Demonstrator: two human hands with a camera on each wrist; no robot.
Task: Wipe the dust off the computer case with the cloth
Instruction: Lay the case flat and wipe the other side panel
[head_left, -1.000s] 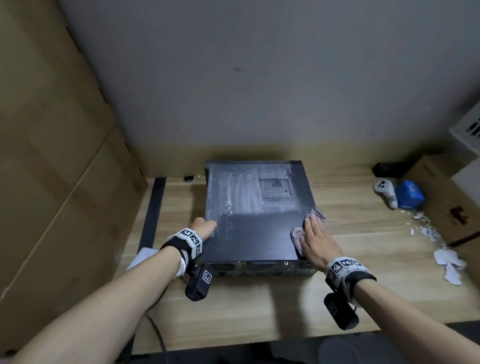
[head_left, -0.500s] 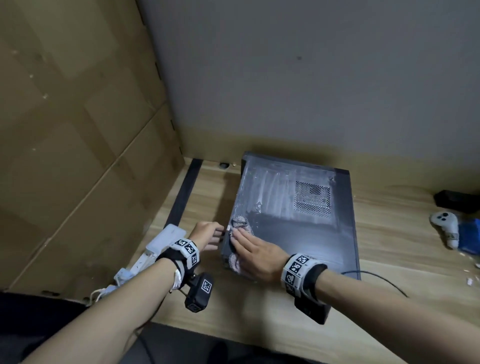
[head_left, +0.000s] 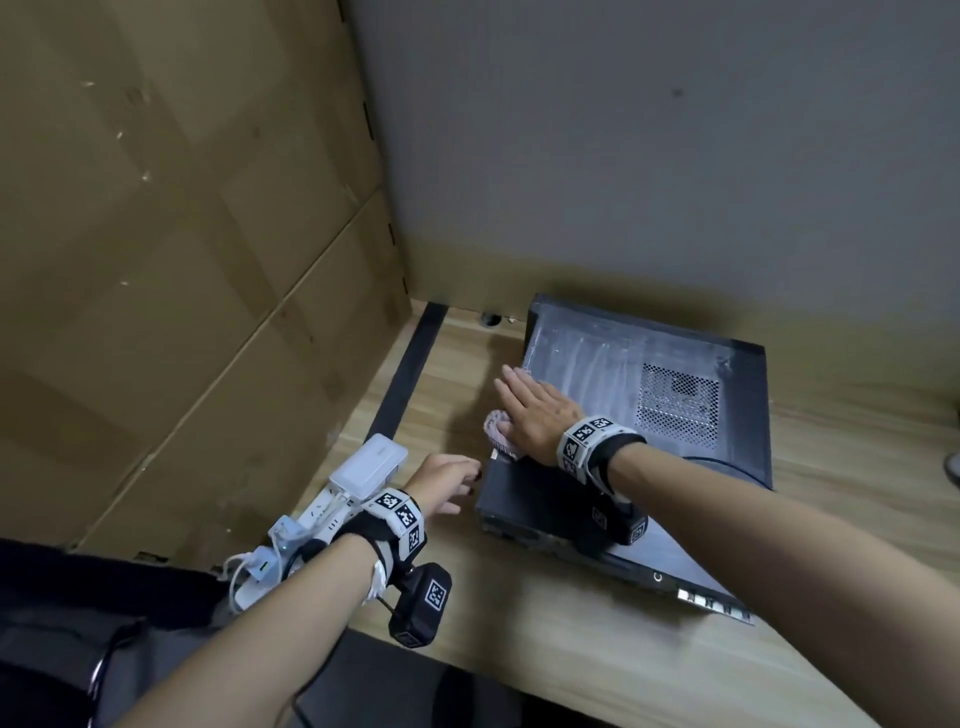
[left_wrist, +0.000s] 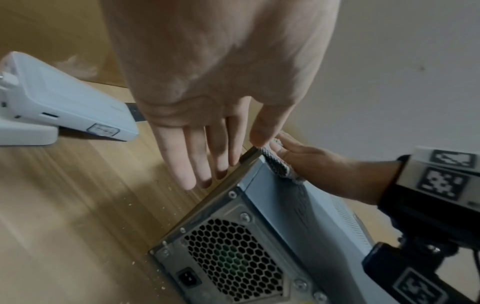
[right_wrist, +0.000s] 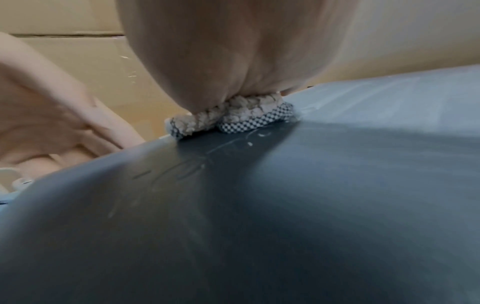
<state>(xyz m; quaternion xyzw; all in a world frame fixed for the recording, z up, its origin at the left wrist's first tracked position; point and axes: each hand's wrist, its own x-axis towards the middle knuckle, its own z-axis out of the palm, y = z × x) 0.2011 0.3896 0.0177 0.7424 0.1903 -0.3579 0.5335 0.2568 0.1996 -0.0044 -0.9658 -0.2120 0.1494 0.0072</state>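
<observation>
Head view: the computer case (head_left: 649, 441) lies flat on the wooden desk (head_left: 597, 649), its broad side panel facing up, with a perforated vent grille (head_left: 678, 410) toward the far right of that panel. The far part of the panel carries pale dust streaks; the near part is dark. The right hand (head_left: 535, 410) lies flat on the cloth (head_left: 497, 431) at the panel's left edge, fingers straight and together, pointing away from the person. Part of the cloth projects past the edge beside the thumb side of the hand. The left hand (head_left: 444, 480) rests on the desk just beside the case's near left corner, fingers loosely bent and holding nothing. A white power strip (head_left: 332, 499) with adapters plugged in lies to the left of that hand, near the cardboard wall (head_left: 182, 260). Left wrist view: the left hand (left_wrist: 215, 102) shows straight, slightly spread fingers (left_wrist: 197, 168) whose tips reach the case's side edge (left_wrist: 233, 174); the hexagonal fan grille (left_wrist: 231, 259) and a power socket (left_wrist: 188, 278) mark the rear face. The right hand (left_wrist: 324, 170) presses the cloth (left_wrist: 278, 164) onto the top edge. Right wrist view: the right hand (right_wrist: 233, 51) bears down on the bunched, checked cloth (right_wrist: 233, 115), which sits on the case (right_wrist: 259, 205) panel at the boundary between the dusty and the dark zone.
</observation>
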